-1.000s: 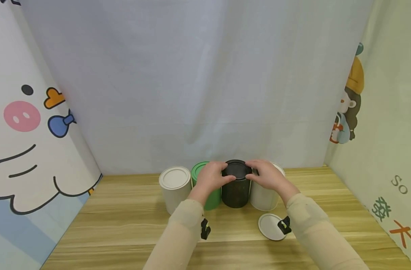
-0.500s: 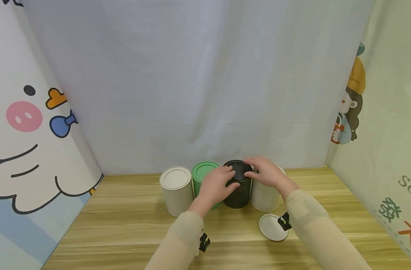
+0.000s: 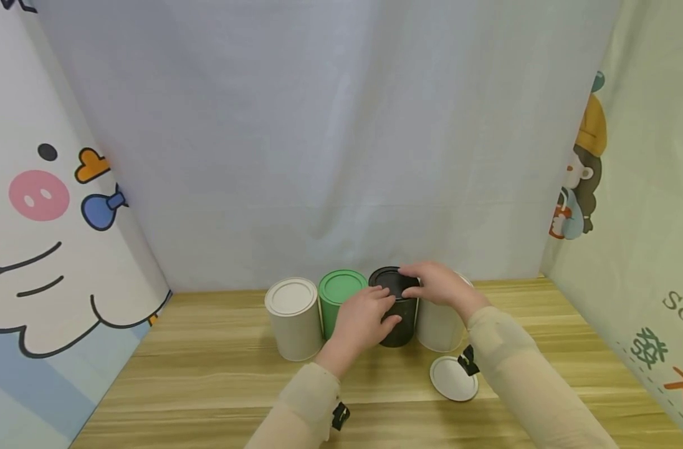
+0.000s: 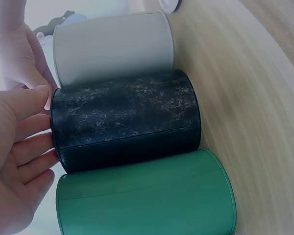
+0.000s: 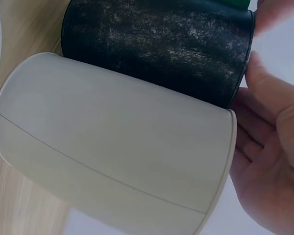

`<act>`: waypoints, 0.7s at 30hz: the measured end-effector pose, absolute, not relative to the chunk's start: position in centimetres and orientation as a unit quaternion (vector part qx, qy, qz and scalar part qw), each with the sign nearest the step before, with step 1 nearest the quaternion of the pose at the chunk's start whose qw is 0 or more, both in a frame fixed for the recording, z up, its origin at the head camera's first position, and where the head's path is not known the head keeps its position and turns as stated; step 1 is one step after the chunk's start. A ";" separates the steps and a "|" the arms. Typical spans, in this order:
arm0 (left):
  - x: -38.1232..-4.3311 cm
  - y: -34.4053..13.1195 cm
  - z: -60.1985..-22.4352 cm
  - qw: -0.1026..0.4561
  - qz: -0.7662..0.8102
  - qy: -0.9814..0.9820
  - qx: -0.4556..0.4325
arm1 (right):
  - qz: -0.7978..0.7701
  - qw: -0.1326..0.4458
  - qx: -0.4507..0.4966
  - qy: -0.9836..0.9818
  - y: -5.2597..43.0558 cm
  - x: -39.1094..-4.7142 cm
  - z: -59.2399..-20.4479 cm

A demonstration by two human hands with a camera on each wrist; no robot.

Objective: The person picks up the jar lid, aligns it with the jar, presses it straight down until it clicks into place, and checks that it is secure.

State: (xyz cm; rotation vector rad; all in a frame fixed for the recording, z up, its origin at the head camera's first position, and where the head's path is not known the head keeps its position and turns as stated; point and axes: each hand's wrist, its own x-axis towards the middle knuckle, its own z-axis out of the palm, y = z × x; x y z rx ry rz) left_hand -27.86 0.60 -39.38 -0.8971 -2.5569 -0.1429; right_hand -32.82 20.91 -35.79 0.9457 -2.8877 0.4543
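A black canister (image 3: 399,324) stands upright with its black lid (image 3: 391,279) on top. My left hand (image 3: 361,315) is at the front left of that lid, fingertips on its near edge and thumb low in front. In the left wrist view its fingers (image 4: 35,142) reach past the canister's rim. My right hand (image 3: 439,288) lies over the lid's right side, fingers relaxed. Its thumb (image 5: 264,81) touches the black rim in the right wrist view. A green canister (image 3: 341,288) is beside it on the left, and a pale canister (image 5: 112,137), partly hidden by my right hand, on the right.
A lidded white canister (image 3: 293,324) ends the row at the left. A loose white lid (image 3: 450,379) lies flat on the wooden table (image 3: 207,374), in front of the pale canister. Behind the row hangs a grey-white cloth (image 3: 263,156), with printed cloths at both sides.
My left hand has slid from the lid's left side toward its near edge, uncovering the green lid. My right hand has shifted slightly left over the black lid. The canisters stay in place.
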 end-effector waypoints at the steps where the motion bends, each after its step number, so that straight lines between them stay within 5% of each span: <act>1: -27.8 0.6 -39.4 0.211 -0.054 -0.921 -0.322 | 0.146 0.032 0.307 -0.940 20.8 -32.8 -35.7; 21: -27.7 0.7 -39.6 0.203 -0.085 -0.922 -0.317 | 0.098 0.024 0.293 -0.951 20.2 -32.7 -35.2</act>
